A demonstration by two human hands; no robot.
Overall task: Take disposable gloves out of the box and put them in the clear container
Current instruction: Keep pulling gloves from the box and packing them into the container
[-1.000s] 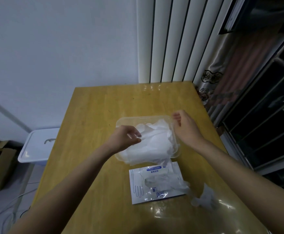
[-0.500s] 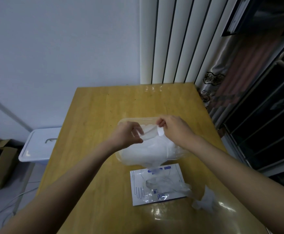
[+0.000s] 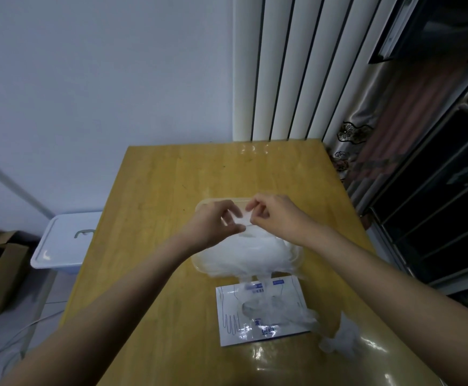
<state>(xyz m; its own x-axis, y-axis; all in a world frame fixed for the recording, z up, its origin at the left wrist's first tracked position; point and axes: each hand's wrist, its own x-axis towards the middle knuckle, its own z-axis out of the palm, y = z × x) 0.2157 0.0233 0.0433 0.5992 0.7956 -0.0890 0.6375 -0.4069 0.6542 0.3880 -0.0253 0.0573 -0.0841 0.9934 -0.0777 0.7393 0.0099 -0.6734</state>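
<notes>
Nearest, at 5 o'clock of the view, a crumpled loose glove (image 3: 338,341) lies on the glossy near end of the surface (image 3: 155,196), just beside the box (image 3: 227,307). That box lies flat at 6 o'clock of the container (image 3: 199,267), with a filmy wisp of glove across it. Beyond it, the container holds a mounded pile of gloves (image 3: 244,254), with a tail hanging over the near wall toward the box. Over the container's far half the left hand (image 3: 213,224) and the right hand (image 3: 280,215) meet. Each has its fingertips curled and pinching the same small fold (image 3: 242,222) of glove, left from 9 o'clock, right from 3. The step in hand looks like tucking this glove down onto the pile, so the task seems well along, though I cannot tell whether the box has more inside. Next, the fold wants pressing into the heap and letting go, since the thin film will likely cling and spring back; the overhanging tail and the loose glove would need gathering in too. Farther off at 9 o'clock a white bin (image 3: 65,240) sits off the surface, and white slats (image 3: 283,68) stand at 12
</notes>
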